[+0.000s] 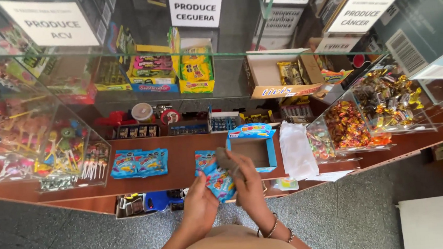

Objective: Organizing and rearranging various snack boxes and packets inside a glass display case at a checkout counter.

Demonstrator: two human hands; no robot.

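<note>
My left hand (pixel 198 201) grips a small stack of blue candy packets (pixel 216 181) from below, just in front of the brown counter's edge. My right hand (pixel 246 182) presses a grey cloth (pixel 227 160) against the top of those packets. Right behind them an open blue cardboard box (pixel 254 149) sits on the wooden shelf (pixel 181 148). More blue candy packets (pixel 140 163) lie flat on the shelf to the left.
Clear bins of lollipops (pixel 41 142) stand at left, bins of wrapped sweets (pixel 366 114) at right. A white plastic bag (pixel 296 148) lies beside the blue box. Glass shelves above carry candy boxes (pixel 176 68). Grey speckled floor lies below.
</note>
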